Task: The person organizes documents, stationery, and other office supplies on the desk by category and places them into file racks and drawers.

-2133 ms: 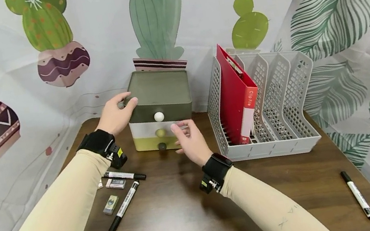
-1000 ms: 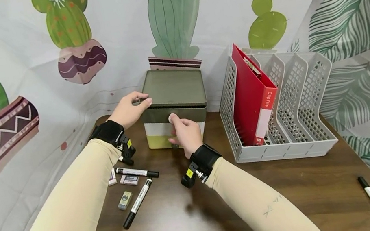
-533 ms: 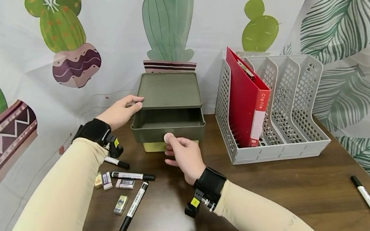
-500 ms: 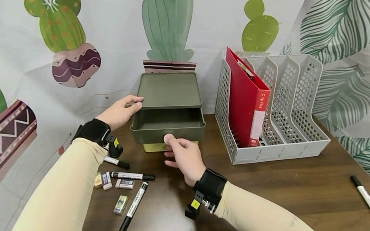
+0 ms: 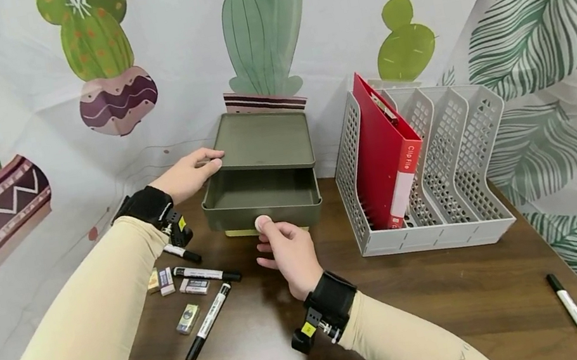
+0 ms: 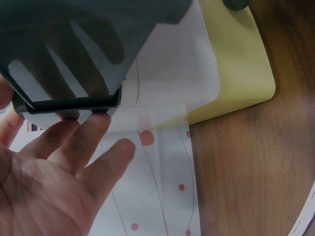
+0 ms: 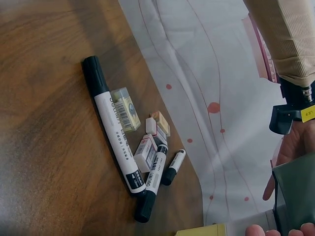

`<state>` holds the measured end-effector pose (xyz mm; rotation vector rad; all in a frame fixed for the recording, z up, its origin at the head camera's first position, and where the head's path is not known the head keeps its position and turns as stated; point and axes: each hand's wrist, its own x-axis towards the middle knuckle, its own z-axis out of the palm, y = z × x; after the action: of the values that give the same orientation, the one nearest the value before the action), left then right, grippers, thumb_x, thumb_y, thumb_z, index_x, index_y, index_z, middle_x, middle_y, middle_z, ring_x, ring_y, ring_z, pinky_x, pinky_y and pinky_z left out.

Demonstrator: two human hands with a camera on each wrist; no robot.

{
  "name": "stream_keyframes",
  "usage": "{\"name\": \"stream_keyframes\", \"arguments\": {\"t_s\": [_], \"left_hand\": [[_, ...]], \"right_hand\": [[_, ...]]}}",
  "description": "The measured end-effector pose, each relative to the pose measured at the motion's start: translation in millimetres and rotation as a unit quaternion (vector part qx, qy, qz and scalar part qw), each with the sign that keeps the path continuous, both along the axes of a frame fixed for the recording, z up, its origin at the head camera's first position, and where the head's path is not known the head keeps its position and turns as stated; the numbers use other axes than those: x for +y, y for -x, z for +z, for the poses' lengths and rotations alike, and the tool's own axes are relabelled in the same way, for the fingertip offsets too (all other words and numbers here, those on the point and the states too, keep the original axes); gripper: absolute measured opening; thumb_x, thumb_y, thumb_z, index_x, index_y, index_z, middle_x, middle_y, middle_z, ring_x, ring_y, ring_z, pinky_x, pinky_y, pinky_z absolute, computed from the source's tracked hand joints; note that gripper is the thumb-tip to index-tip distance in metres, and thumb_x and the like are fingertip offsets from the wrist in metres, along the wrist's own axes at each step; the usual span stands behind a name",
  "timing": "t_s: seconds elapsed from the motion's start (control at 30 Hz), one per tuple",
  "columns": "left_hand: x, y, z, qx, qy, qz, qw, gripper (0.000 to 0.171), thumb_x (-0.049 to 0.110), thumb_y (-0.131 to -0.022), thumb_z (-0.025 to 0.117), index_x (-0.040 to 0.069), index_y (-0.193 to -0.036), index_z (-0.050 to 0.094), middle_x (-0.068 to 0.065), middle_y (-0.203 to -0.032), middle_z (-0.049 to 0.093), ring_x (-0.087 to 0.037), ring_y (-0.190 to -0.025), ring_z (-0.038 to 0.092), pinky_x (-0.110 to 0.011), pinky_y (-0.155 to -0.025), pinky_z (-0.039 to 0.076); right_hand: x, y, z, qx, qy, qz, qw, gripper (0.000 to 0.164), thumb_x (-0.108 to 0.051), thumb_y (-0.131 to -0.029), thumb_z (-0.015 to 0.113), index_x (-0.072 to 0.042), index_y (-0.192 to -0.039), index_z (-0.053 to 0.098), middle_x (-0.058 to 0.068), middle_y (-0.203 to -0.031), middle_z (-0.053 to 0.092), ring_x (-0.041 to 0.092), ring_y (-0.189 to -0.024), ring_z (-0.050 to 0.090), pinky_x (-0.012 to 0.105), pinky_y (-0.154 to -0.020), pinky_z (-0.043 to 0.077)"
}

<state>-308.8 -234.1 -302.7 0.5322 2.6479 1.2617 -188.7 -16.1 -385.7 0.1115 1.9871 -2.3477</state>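
A small desktop drawer cabinet with a dark green top stands against the backdrop. Its dark green top drawer is pulled well out, and no contents show inside. My right hand pinches the drawer's round white knob, thumb on the knob's face. My left hand rests at the cabinet's left edge, thumb and fingertips touching it. In the left wrist view its extended fingers lie against the side. Below, the white and yellow lower drawers are closed.
Left of centre lie several markers and several erasers. A grey file rack holding a red clip file stands right of the cabinet. Another marker lies near the table's right edge.
The right hand has taken hold of the white knob and drawn the top drawer out toward me. It was closed at first. The left hand stays at the cabinet's left edge.
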Motion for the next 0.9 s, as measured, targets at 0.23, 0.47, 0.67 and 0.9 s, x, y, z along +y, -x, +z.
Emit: {"name": "stream_keyframes", "arguments": {"t_s": [0.23, 0.47, 0.67, 0.9], "left_hand": [[1, -2.6, 2.9, -0.009, -0.015, -0.002, 0.9998, 0.046, 0.029, -0.106, 0.039, 0.008, -0.147, 0.038, -0.018, -0.151, 0.033, -0.038, -0.139, 0.028, -0.054, -0.105, 0.033], [-4, -3.4, 2.6, -0.009, -0.013, 0.005, 0.9999, 0.046, 0.031, -0.106, 0.039, 0.011, -0.147, 0.038, -0.016, -0.152, 0.032, -0.037, -0.138, 0.029, -0.053, -0.105, 0.033], [-6, -1.3, -1.4, 0.006, 0.002, 0.009, 0.9999, 0.046, 0.031, -0.105, 0.04, 0.01, -0.146, 0.04, -0.015, -0.152, 0.033, -0.037, -0.139, 0.029, -0.052, -0.107, 0.031], [-1, 2.1, -4.6, 0.008, 0.003, 0.01, 0.9999, 0.046, 0.034, -0.105, 0.04, 0.012, -0.146, 0.041, -0.013, -0.151, 0.035, -0.034, -0.139, 0.03, -0.049, -0.108, 0.03]], "right_hand": [[3, -1.5, 2.0, 0.003, -0.005, 0.011, 1.0, 0.046, -0.049, -0.087, 0.069, -0.004, -0.097, 0.071, 0.013, -0.098, 0.063, 0.027, -0.088, 0.065, 0.04, -0.071, 0.058], [20, -9.3, 4.0, -0.007, -0.003, 0.035, 0.999, 0.051, -0.051, -0.093, 0.06, 0.001, -0.093, 0.063, 0.011, -0.097, 0.061, 0.023, -0.082, 0.062, 0.042, -0.074, 0.057], [47, -11.5, 0.3, 0.029, -0.041, 0.033, 0.998, 0.05, -0.047, -0.093, 0.062, 0.002, -0.1, 0.061, 0.014, -0.095, 0.061, 0.023, -0.08, 0.063, 0.043, -0.072, 0.057], [121, -28.7, -20.4, 0.174, -0.316, 0.023, 0.933, 0.034, -0.038, -0.092, 0.066, -0.014, -0.116, 0.065, 0.001, -0.09, 0.067, 0.013, -0.079, 0.064, 0.038, -0.074, 0.054]]}}
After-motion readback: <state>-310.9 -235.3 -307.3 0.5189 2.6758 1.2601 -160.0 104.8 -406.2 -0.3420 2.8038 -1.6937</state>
